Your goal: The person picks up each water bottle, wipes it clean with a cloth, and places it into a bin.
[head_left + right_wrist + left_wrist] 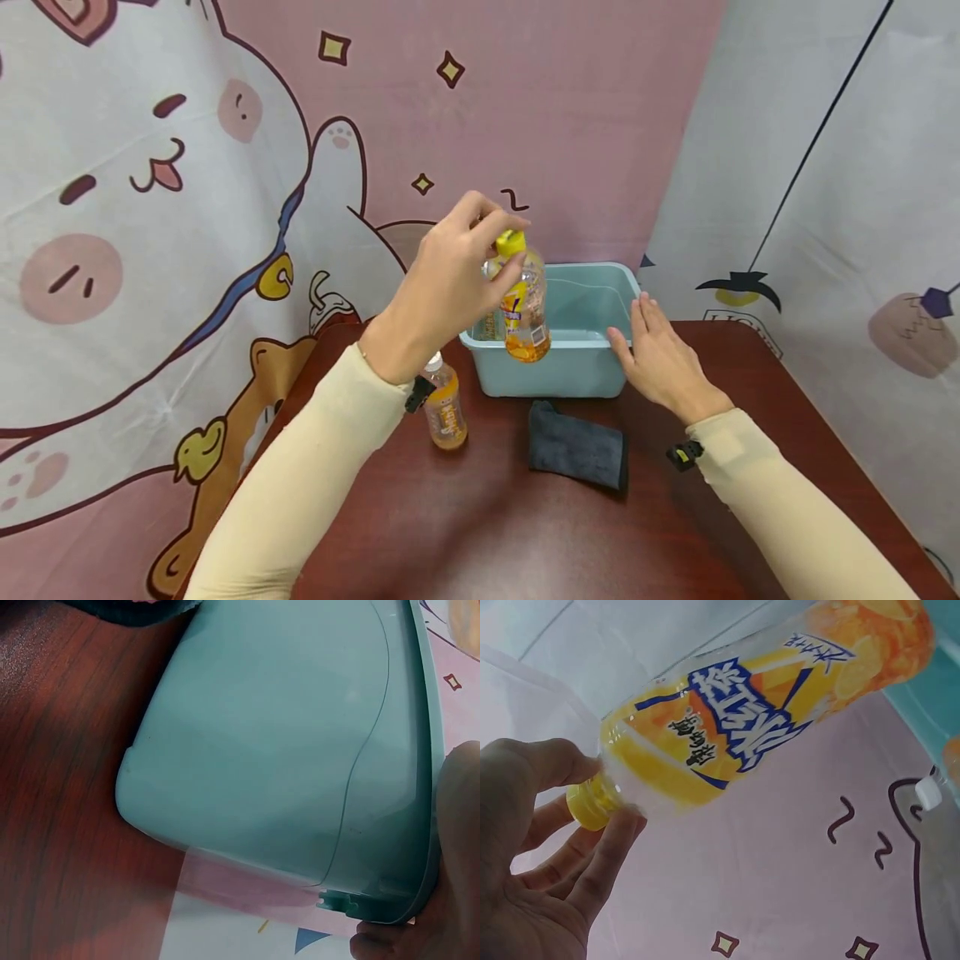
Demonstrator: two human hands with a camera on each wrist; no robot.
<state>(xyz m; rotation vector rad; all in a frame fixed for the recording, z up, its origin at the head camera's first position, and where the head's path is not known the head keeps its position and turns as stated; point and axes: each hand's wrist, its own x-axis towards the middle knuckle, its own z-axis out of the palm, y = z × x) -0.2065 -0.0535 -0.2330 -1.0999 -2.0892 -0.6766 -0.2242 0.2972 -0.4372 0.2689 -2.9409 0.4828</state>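
Yellow-capped bottle raised in left hand

At the centre of my head view, I see that hand pinching the bottle near its cap, before the blue bin. Right of centre, the right hand touches the bin's rim, fingers straight. A dark cloth lies below.

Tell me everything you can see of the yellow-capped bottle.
The yellow-capped bottle looks like clear plastic, with a yellow-and-orange label carrying white-and-blue characters, a barcode and orange-slice patterning near the base. Its cap is on. The left hand pinches it around the cap and neck, holding it off the table, nearly upright. Any liquid inside is hard to confirm.
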